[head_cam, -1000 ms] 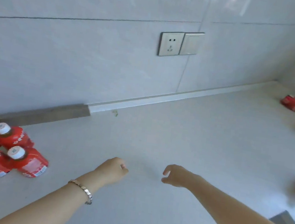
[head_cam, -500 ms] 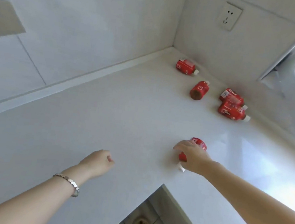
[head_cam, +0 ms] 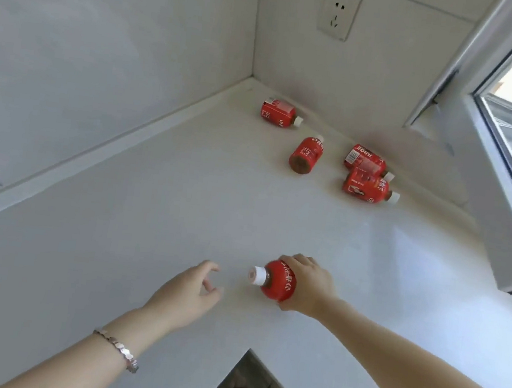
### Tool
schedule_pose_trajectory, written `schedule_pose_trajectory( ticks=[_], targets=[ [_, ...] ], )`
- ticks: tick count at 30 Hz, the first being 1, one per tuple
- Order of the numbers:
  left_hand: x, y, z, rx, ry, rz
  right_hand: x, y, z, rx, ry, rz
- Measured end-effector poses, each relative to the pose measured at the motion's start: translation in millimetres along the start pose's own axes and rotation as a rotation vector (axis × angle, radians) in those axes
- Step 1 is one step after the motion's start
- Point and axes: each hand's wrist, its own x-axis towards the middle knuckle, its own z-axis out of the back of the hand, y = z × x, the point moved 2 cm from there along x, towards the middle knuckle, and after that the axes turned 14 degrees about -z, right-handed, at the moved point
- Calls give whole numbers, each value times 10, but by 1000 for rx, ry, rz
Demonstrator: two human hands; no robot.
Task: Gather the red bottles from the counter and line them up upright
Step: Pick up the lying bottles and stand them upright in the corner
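Your right hand [head_cam: 308, 285] is wrapped round the body of a small red plastic bottle with a white screw cap [head_cam: 273, 280], gripping it from the far side so the cap points left toward your other hand. That sideways hold looks like a pick-up from lying flat: you have it by the widest part, where the grip is surest, and it is not yet turned upright. I cannot tell whether it is clear of the pale grey stone counter [head_cam: 155, 213] or just resting on it.

Your left hand [head_cam: 191, 292], with the silver link bracelet [head_cam: 119, 351] at the wrist, is empty, fingers loosely curled and partly spread, just beside the cap. It seems placed to take the bottle or steady it as it is stood up.

Take the white wall socket [head_cam: 338, 13] as your mark. Four more red bottles lie on their sides below it, well apart from your hands: one [head_cam: 279, 113] closest beneath it near the corner, one [head_cam: 306, 155] further out from the wall with its base toward you, and a pair to the right of that, touching, the rear one [head_cam: 365, 160] and the front one [head_cam: 366, 188], both with caps pointing right toward the white-framed window [head_cam: 472, 101].

None in view is upright, so most of the gathering here appears to remain.
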Motion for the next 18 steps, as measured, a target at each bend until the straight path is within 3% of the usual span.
schedule_pose_trajectory(
  ticks=[5,9,12,16,18],
  targets=[
    [296,-505,87,56,-58,-209,-196,334,141,287,45,-32],
    [531,-735,259,175,-233,-249,-162,487,336,436,9,-36],
    [802,-958,391,345,-238,-302,-22,397,546,542,70,-50],
    [1345,-1248,409,519,-159,-373,496,-16,806,277,240,41],
    [1630,-1353,400,549,-137,-361,897,-345,905,25,187,14]
  ],
)
